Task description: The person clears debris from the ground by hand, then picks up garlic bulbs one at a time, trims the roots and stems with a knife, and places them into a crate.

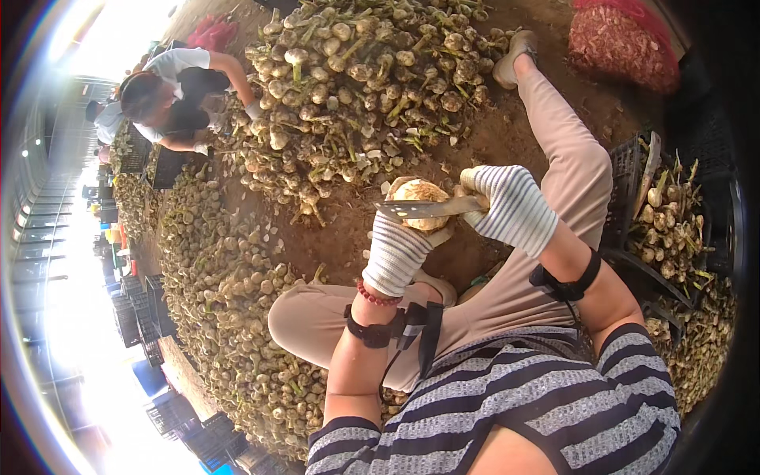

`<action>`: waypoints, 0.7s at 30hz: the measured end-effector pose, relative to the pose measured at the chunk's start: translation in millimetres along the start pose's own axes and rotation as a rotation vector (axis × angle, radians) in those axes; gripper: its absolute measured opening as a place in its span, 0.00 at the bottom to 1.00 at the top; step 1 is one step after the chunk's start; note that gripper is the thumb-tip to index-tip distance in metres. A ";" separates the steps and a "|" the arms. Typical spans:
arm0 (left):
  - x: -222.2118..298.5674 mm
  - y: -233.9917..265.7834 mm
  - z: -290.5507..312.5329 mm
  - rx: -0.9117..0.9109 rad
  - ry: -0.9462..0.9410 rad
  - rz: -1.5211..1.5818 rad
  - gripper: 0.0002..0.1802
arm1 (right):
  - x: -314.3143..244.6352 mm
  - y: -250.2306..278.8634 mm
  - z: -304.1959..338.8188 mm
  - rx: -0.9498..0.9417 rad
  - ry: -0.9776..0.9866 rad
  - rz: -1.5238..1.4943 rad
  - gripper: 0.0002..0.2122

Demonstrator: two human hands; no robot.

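My left hand (400,247), in a white glove with grey stripes, is wrapped round a garlic bulb (419,192) and holds it up above my lap. The bulb's root side looks pale brown and faces up. In my right hand (511,204), gloved the same way, is a knife (431,209); its fingers close on the handle. The blade lies flat across the bulb, pointing left. Whether the edge has entered the bulb I cannot tell. Just beyond both hands spreads a big heap of garlic bulbs (356,79) with stems on.
A black crate (625,186) with garlic stands at my right. Far right is a red mesh sack (625,43), filled. More garlic (229,332) covers the ground at left. A co-worker (178,95) bends over the heap at the far left, near dark crates (168,168).
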State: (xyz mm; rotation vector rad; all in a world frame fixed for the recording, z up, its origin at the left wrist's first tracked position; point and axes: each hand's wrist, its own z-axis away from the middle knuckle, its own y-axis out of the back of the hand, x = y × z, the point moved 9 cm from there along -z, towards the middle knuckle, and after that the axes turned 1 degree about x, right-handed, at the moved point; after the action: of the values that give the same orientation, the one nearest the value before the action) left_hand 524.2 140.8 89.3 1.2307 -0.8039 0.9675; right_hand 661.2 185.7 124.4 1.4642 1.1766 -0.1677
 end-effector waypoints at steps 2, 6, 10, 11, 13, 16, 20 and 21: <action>-2.9 0.2 -0.1 -0.018 -0.023 -0.063 0.35 | -9.6 3.8 -5.3 -0.026 -0.002 0.003 0.08; -8.7 -0.3 -3.7 -0.009 0.046 0.081 0.34 | 4.1 -6.3 -9.4 0.001 0.004 -0.028 0.06; -13.8 -9.1 -1.7 -0.067 0.086 0.609 0.26 | 87.1 -35.2 -7.0 0.042 -0.133 0.073 0.07; -6.9 -14.9 0.5 -0.188 0.126 0.930 0.25 | 126.1 -37.3 5.3 0.019 -0.310 0.220 0.07; 15.7 -16.3 -3.8 -0.287 0.156 1.252 0.25 | 177.3 -26.7 35.0 0.101 -0.570 0.032 0.10; 19.0 5.6 -19.9 -0.127 -0.126 0.867 0.23 | 140.7 -35.3 14.0 0.147 -0.530 -0.206 0.10; -35.7 33.0 -43.9 0.334 -0.163 0.800 0.26 | 116.2 -31.8 19.9 0.232 -0.560 -0.468 0.11; -54.9 32.9 -50.0 0.360 -0.058 1.326 0.26 | 116.4 -38.4 26.0 0.152 -0.651 -0.566 0.13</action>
State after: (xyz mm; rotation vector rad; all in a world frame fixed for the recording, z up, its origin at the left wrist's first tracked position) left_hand 471.9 183.2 43.8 0.9227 -1.5893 2.2077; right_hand 702.5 220.9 11.5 1.0357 1.0074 -1.0581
